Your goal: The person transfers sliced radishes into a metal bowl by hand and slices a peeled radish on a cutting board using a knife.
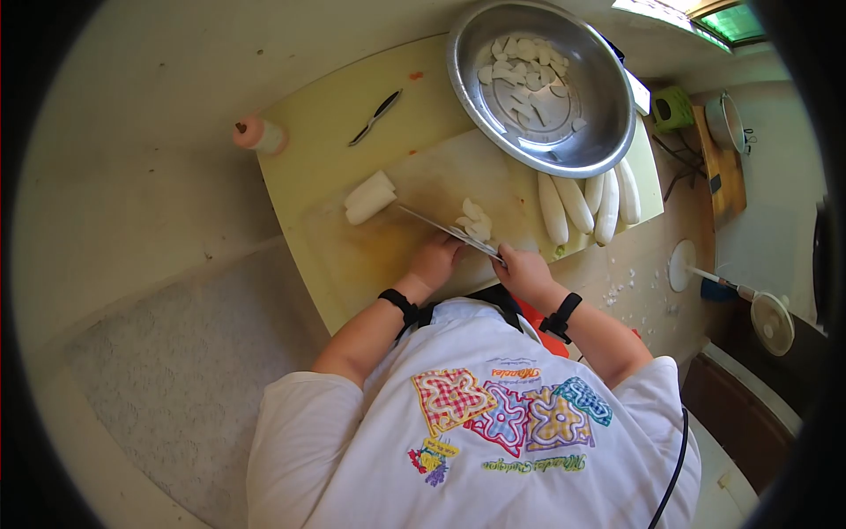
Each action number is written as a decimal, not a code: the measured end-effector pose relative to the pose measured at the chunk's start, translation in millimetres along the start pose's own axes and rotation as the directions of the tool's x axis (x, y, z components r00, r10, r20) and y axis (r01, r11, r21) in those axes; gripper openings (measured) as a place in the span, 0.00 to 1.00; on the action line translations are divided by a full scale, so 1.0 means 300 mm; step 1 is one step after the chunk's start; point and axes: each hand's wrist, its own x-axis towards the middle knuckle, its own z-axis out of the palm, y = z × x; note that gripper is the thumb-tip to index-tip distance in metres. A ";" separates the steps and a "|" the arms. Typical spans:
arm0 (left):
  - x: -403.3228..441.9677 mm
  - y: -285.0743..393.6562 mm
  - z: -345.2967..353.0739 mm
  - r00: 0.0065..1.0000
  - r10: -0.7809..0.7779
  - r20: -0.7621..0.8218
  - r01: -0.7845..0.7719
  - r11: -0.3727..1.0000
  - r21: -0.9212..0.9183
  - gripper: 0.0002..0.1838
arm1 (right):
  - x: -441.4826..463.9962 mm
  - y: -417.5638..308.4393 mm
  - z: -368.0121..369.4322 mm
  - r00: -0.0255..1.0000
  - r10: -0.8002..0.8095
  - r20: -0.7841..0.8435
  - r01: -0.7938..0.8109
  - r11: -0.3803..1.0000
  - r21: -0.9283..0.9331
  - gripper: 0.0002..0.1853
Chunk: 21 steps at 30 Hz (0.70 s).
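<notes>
My right hand (526,275) is closed on the handle of a knife (441,226), whose blade points up and left across the cutting board (352,251). My left hand (432,263) is beside the blade on the near side, its fingers curled in; what they hold, if anything, is hidden. Thin white slices (474,219) lie just beyond the blade. Thick white peeled pieces (370,197) rest together at the board's left. A large metal bowl (568,145) with white slices (529,70) in it stands at the back right. Several long white peeled vegetables (573,204) lie beside it.
A peeler (375,116) lies on the yellow table (308,110) at the back left. A pink-topped bottle (261,135) stands at the left edge. Beyond the table on the right are a green stool (672,109) and a white fan (772,323).
</notes>
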 end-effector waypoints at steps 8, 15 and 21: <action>-0.004 -0.002 0.008 1.000 0.006 -0.008 -0.006 1.000 0.016 0.09 | -0.003 0.009 0.006 0.999 -0.024 -0.023 0.024 1.000 -0.014 0.11; 0.000 -0.007 0.013 1.000 0.004 -0.004 -0.004 1.000 -0.021 0.07 | 0.006 -0.015 -0.040 0.999 0.043 -0.031 -0.042 0.999 0.014 0.13; 0.003 0.010 -0.012 1.000 -0.006 0.022 0.006 1.000 0.013 0.06 | -0.008 -0.017 -0.027 0.992 0.085 -0.088 -0.080 0.995 0.062 0.16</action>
